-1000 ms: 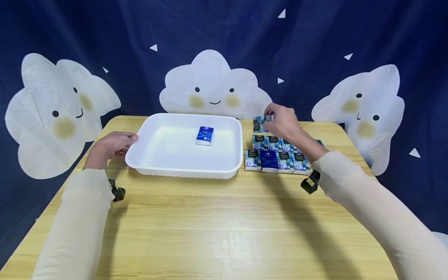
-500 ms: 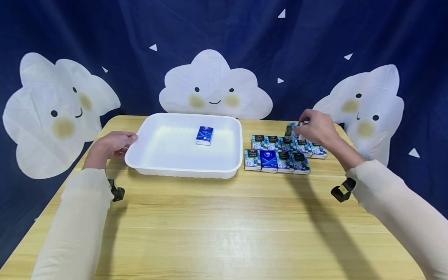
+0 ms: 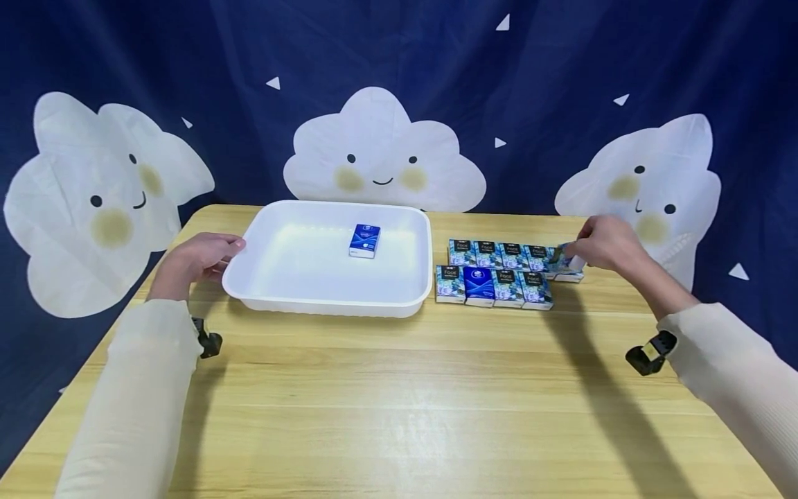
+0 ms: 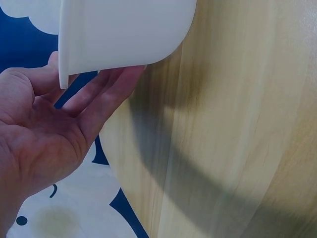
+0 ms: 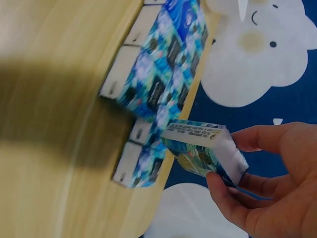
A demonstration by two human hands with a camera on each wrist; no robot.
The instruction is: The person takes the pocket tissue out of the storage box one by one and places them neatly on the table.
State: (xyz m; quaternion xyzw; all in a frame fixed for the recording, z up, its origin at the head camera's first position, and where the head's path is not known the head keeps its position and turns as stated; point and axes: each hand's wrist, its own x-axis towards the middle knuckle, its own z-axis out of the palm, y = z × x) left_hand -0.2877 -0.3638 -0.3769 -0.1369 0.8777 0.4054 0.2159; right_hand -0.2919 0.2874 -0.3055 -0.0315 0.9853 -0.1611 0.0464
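My right hand (image 3: 607, 242) pinches a small floral-printed tissue pack (image 5: 195, 151) between thumb and fingers. In the right wrist view this pack is tilted, its white end toward the palm. It is held over the right end of the back row of tissue packs (image 3: 488, 254); whether it touches them I cannot tell. In front lies another row with a plain dark-blue tissue pack (image 3: 479, 286) among floral ones. My left hand (image 3: 206, 256) grips the left rim of a white tray (image 3: 324, 306), thumb on the rim and fingers underneath. A blue-and-white tissue pack (image 3: 364, 240) lies in the tray.
The rows of packs stand just right of the tray on a wooden table (image 3: 386, 402). A dark-blue curtain (image 3: 399, 48) with white cloud prints hangs behind the table's far edge. Each wrist carries a black camera mount.
The right hand has moved right and nearer with the floral tissue pack, from behind the back row's left end to over its right end. The left hand and tray stay put.
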